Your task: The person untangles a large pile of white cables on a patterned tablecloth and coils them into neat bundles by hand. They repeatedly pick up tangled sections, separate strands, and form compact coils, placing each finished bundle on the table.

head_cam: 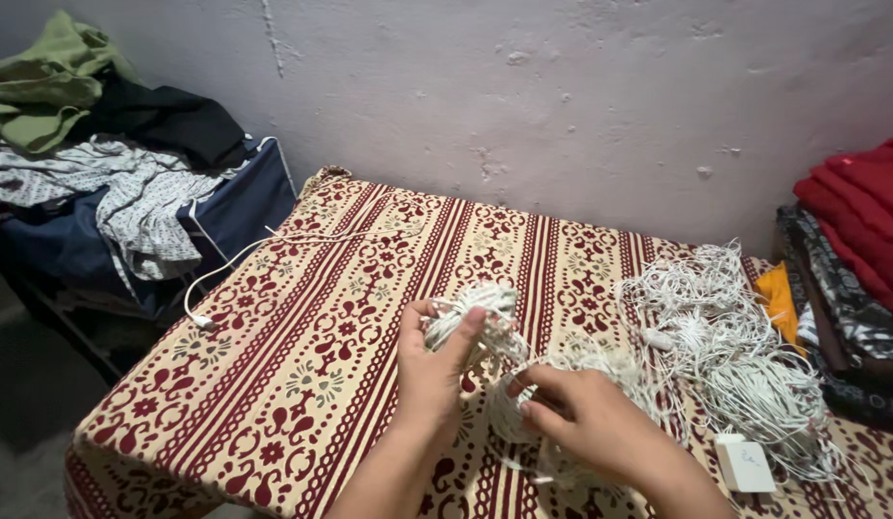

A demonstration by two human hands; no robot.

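The left hand (pixel 435 370) clasps a coiled bundle of white cord (pixel 470 322) between thumb and curled fingers. Just right, the right hand (pixel 586 418) pinches loose strands. Beyond it sprawls a tangled cord heap (pixel 744 360); leftward, the patterned cloth (pixel 283 365) lies open to its edge.

One thing of that kind here — a small white rectangular tag or card (pixel 744 464), lying flat on the patterned tablecloth (pixel 273 384) at the near right, touching the lower edge of the big tangle of white cords (pixel 744 375). There is a faint dark mark on its face — too small to make out. No screens or signs.
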